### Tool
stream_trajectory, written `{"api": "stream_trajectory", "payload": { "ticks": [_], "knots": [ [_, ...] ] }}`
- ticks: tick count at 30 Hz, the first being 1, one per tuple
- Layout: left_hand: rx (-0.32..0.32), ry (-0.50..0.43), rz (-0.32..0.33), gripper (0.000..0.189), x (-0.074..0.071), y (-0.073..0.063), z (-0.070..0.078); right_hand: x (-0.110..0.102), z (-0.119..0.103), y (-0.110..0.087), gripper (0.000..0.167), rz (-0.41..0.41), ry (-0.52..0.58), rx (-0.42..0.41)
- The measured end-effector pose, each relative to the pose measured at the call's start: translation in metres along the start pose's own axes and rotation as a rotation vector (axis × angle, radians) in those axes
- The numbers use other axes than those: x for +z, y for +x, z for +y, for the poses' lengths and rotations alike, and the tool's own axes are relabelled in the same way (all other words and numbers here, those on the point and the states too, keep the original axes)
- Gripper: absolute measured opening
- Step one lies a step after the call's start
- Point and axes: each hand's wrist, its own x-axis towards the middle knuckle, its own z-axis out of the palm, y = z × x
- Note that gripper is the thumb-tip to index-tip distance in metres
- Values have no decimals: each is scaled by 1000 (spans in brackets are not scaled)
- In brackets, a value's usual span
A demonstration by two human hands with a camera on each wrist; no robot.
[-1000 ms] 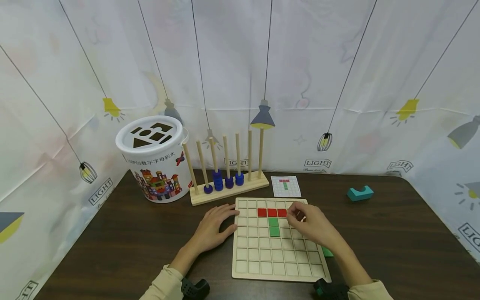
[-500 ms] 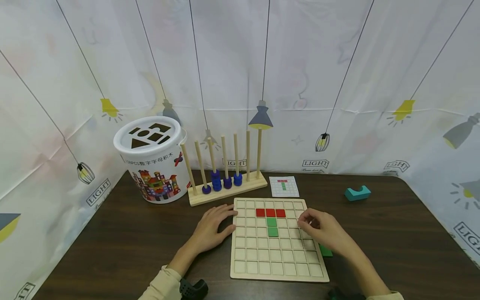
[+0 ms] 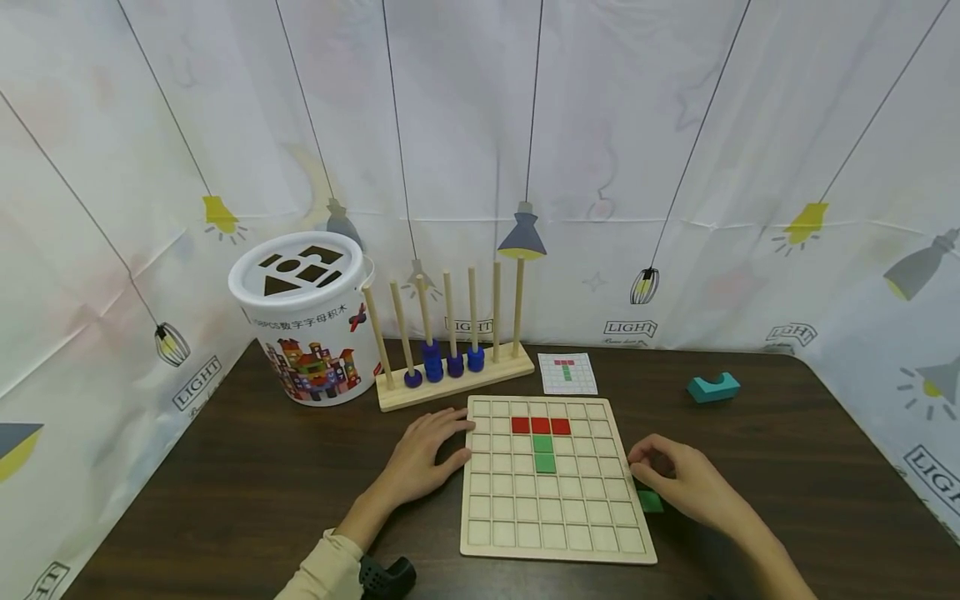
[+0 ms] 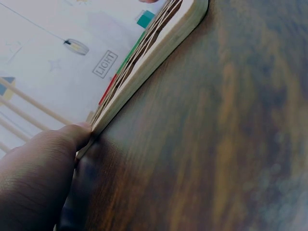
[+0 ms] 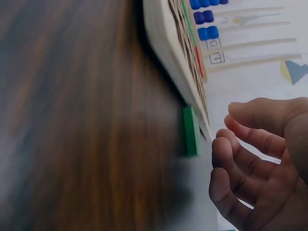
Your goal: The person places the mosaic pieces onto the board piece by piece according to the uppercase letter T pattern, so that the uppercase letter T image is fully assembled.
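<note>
In the head view a pale wooden grid board [image 3: 519, 533] lies on the dark table. Set in its cells are a row of red square tiles [image 3: 540, 426] and, under the middle one, two green square tiles [image 3: 545, 463]. My left hand [image 3: 424, 457] rests at the board's left edge, fingertips and thumb touching it. Just off the right edge is my right hand [image 3: 678, 479], its fingers loosely curled with nothing seen between them. Close below those fingers, a green piece [image 3: 649, 501] lies against the board's right side; the right wrist view shows this green piece [image 5: 191, 132] too.
Behind the board lies a white card [image 3: 567, 385] printed with a small red and green T pattern. A wooden peg rack [image 3: 495, 373] with blue rings and a white bucket [image 3: 322, 333] stand back left. A teal arch block [image 3: 712, 389] is at back right.
My right hand has moved from over the red tiles rightward and nearer to me, off the board's right edge. The left hand and the tiles look the same.
</note>
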Motion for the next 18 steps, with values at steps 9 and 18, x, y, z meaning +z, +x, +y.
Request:
{"api": "stream_trajectory", "payload": {
  "ticks": [9, 18],
  "knots": [
    [-2, 4, -2, 42, -1, 1, 1, -4, 11, -13, 24, -63, -13, 6],
    [4, -3, 1, 43, -1, 0, 2, -7, 16, -21, 32, -117, -58, -35]
  ]
}}
